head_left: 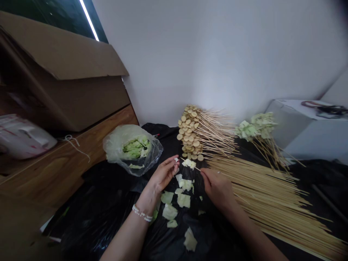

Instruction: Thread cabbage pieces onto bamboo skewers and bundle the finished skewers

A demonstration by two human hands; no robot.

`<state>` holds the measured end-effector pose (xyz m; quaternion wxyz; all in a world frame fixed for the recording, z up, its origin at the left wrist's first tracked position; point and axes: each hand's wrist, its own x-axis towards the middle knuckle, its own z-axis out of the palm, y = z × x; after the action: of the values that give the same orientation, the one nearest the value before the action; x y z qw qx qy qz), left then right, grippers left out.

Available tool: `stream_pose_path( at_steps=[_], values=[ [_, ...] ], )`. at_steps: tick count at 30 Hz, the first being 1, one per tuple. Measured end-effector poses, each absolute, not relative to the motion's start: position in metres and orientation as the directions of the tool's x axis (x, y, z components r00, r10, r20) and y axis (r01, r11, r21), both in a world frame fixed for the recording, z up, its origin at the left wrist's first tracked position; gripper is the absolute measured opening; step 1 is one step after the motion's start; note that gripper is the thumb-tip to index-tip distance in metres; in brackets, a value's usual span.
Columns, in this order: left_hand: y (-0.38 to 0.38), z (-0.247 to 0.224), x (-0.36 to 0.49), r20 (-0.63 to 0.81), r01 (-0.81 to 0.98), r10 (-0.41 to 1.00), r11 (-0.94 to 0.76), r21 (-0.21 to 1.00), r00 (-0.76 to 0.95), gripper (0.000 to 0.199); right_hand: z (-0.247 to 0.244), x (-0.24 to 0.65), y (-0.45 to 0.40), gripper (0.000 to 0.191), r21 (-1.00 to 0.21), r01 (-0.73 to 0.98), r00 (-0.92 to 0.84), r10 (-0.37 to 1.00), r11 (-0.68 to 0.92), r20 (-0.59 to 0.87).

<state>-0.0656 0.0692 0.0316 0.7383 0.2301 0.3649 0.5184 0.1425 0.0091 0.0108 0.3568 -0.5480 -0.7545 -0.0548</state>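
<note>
In my right hand point(219, 186) is a thin wooden skewer point(198, 169), gripped near the cabbage end and pointing left. Pale cabbage pieces point(189, 164) are threaded near its tip. My left hand point(165, 172), with a beaded bracelet at the wrist, pinches a small whitish cabbage piece point(176, 160) just left of the skewer tip. Below and between the hands, several loose cabbage leaf pieces point(184, 200) lie scattered on black plastic sheeting point(212, 232). Under my right forearm and to its right spreads a wide layer of bare skewers point(272, 199).
Behind my hands sits a stack of skewered round slices point(189, 132). Finished-looking cabbage skewers point(257, 127) lie at back right, beside a white box point(299, 116). On the left are a clear bag point(116, 145) of cabbage, a cardboard box point(81, 98) and a white plastic container point(24, 137).
</note>
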Motion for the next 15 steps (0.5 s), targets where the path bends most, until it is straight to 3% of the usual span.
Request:
stream_pose_path(
  at_steps=[5, 15],
  values=[
    [0.0710, 0.0291, -0.0663, -0.348, -0.635, 0.917, 0.387, 0.668, 0.194, 0.024, 0.0119, 0.1396, 0.0069, 0.027, -0.295, 0.875, -0.165, 0.809, 0.385, 0.564],
    [0.0639, 0.0262, -0.0611, -0.311, -0.560, 0.907, 0.421, 0.714, 0.286, 0.022, 0.0094, 0.1369, 0.0062, 0.028, -0.226, 0.896, -0.199, 0.800, 0.382, 0.566]
  ],
)
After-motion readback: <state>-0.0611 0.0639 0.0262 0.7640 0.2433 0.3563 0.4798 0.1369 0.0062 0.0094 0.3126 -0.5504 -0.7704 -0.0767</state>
